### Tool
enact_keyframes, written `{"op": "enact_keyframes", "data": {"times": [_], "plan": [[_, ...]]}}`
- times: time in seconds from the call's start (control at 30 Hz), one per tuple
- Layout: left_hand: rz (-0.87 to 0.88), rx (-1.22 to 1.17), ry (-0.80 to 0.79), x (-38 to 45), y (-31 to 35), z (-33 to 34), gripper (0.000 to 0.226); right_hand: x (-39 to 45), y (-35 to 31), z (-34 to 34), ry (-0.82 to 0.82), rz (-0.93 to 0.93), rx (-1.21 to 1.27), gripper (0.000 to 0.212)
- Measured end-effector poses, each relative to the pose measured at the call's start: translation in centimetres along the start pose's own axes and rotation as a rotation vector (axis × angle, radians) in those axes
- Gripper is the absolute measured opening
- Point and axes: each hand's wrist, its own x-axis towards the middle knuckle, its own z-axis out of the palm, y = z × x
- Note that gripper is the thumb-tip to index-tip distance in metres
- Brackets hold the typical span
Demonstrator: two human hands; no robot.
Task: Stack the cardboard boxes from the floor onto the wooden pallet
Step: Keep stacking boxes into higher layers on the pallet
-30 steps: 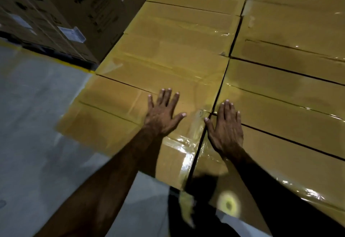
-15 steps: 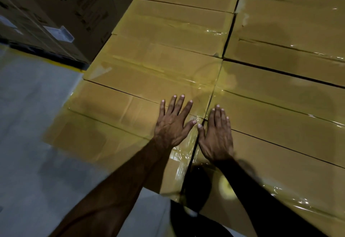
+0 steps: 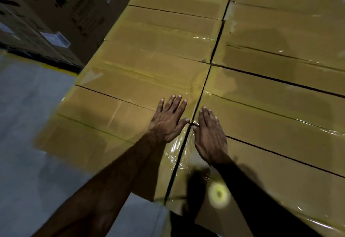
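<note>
Grey floor point(image 3: 28, 124) flanks taped cardboard boxes point(image 3: 149, 72); both hands press flat.

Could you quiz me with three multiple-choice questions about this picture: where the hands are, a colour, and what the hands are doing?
1. Where do the hands rest?
A. On the grey floor
B. On top of the taped boxes, either side of a seam
C. On the dark printed cartons

2. What colour is the line on the floor?
A. Yellow
B. Red
C. White

3. How are the hands?
A. Fists
B. Gripping tape
C. Flat, fingers straight

Answers: 1 B, the left hand and right hand lie on the taped boxes beside the seam. 2 A, the floor line is yellow. 3 C, both palms lie flat and hold nothing.
</note>
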Motion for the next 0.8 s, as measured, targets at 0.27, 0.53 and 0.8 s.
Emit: {"op": "enact_keyframes", "data": {"times": [0.27,0.53,0.8], "plan": [[-0.007,-0.046,-0.047,6.3,0.9,-1.1,0.082,5.6,4.1,-2.2,-0.013,0.009,0.014,0.07],[-0.021,-0.039,0.026,16.2,0.2,-1.0,0.079,15.6,8.3,-4.5,0.037,0.065,-0.05,0.069],[-0.002,-0.01,0.04,22.9,-1.4,-1.8,0.079,22.4,10.7,-5.1,0.008,0.092,-0.069,0.068]]}}
